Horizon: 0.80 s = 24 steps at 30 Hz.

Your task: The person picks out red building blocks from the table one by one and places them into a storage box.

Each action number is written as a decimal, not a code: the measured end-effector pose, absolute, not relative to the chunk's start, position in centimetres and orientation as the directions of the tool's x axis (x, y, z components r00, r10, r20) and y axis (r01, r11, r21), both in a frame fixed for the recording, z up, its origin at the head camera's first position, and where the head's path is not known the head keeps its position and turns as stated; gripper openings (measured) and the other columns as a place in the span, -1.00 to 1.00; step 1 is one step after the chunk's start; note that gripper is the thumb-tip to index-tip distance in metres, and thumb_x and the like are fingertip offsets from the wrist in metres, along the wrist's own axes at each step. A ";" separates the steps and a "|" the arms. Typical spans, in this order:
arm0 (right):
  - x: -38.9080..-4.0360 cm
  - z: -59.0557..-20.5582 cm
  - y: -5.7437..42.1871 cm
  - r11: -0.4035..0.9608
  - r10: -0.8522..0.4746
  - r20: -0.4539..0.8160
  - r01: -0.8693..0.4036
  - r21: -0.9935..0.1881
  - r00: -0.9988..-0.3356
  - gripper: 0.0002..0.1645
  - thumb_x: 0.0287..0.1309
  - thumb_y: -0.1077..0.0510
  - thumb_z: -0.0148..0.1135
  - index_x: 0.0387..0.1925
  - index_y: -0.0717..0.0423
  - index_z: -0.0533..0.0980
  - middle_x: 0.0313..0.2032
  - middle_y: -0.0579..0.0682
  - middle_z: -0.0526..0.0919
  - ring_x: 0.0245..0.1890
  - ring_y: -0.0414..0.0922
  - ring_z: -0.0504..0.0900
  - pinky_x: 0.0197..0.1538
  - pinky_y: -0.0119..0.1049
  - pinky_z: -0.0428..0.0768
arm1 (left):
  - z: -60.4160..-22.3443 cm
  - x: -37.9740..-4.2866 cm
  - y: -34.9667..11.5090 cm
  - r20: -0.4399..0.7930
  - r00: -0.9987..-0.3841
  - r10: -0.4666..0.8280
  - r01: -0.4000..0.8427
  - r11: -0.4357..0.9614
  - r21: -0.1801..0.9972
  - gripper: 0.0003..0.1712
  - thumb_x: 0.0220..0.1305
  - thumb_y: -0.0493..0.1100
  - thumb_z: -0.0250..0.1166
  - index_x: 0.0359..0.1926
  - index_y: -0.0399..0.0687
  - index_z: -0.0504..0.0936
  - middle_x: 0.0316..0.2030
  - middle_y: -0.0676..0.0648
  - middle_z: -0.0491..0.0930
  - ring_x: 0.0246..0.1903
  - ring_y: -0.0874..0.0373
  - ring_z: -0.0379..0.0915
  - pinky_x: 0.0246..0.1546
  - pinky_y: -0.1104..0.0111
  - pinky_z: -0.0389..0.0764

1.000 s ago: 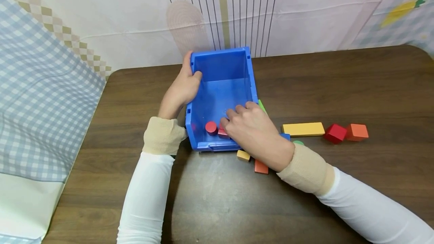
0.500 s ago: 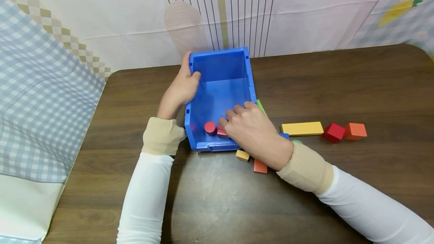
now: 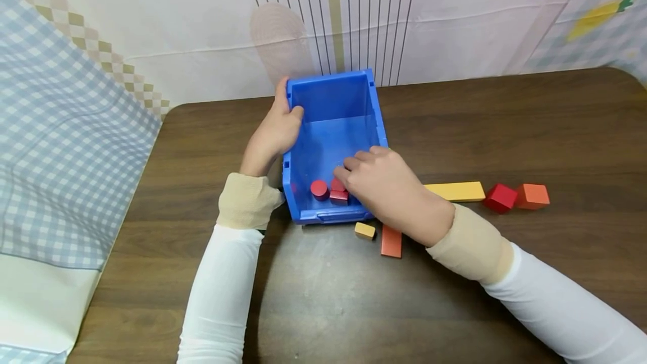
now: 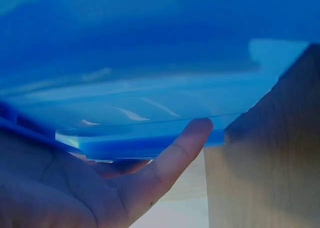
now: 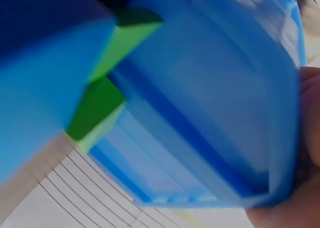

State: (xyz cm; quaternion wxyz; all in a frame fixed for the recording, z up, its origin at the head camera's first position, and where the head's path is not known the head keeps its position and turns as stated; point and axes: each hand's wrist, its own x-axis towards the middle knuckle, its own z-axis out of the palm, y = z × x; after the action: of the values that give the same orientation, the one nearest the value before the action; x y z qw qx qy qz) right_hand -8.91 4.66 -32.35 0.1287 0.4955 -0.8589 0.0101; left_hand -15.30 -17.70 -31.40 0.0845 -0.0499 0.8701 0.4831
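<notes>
A blue plastic bin (image 3: 328, 133) stands on the table, its near wall low. My left hand (image 3: 275, 133) grips its left wall, thumb over the rim; the left wrist view has a finger along the blue plastic (image 4: 170, 98). Over the right wall, my right hand (image 3: 389, 184) holds the rim with curled fingers reaching inside. On the bin floor lie a red cylinder (image 3: 319, 190) and red block pieces (image 3: 338, 198), partly behind my right fingers. Beside the bin's outer wall, the right wrist view catches green blocks (image 5: 97, 108) and a blurred blue shape (image 5: 45, 83).
Just before the bin lie a small yellow block (image 3: 364, 231) and a flat orange block (image 3: 391, 241). Farther right are a long yellow block (image 3: 457, 191), a red cube (image 3: 500, 198) and an orange cube (image 3: 533, 196). A patterned cloth (image 3: 202, 16) hangs behind the table.
The bin's near end and my right hand have shifted slightly to the right. My right forearm now covers the blue and green blocks seen earlier; more of the red pieces shows.
</notes>
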 end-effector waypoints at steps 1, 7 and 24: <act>-9.0 -32.2 4.8 0.504 -0.848 0.232 -0.860 0.078 -0.476 -0.80 0.13 0.17 0.60 -0.22 0.09 0.74 -0.41 0.02 0.75 -0.42 -0.05 0.66 -0.36 -0.26 0.56 | -31.4 -15.3 -17.7 -0.196 -0.981 -0.007 -0.170 0.529 0.831 -0.20 0.66 -0.19 -0.19 0.70 0.00 -0.39 0.69 -0.18 -0.12 0.65 -0.12 -0.14 0.56 -0.15 0.08; -9.5 -30.7 5.5 0.486 -0.825 0.161 -0.826 -0.286 -0.541 -0.85 0.22 0.19 0.53 -0.21 0.09 0.69 -0.37 -0.03 0.69 -0.32 -0.08 0.60 -0.17 -0.22 0.64 | -31.5 -15.4 -17.7 -0.200 -0.980 -0.016 -0.178 0.533 0.827 -0.20 0.66 -0.18 -0.20 0.70 0.02 -0.40 0.69 -0.15 -0.15 0.65 -0.12 -0.17 0.56 -0.16 0.05; -10.5 -30.2 7.4 0.318 -0.859 0.226 -0.825 -0.468 -0.459 -0.90 0.33 0.21 0.44 -0.16 0.07 0.66 -0.25 -0.07 0.63 -0.15 -0.13 0.54 -0.09 -0.27 0.66 | -31.2 -15.3 -17.7 -0.204 -0.979 -0.011 -0.179 0.529 0.829 -0.19 0.66 -0.19 -0.20 0.70 0.00 -0.42 0.69 -0.18 -0.15 0.65 -0.12 -0.17 0.57 -0.14 0.03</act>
State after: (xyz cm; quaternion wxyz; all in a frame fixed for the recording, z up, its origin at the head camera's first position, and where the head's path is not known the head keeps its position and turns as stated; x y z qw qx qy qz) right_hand -10.51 7.45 -30.17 -0.0321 0.5191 -0.8111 0.2677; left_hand -15.26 -17.67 -31.24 0.0871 -0.0547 0.8701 0.4820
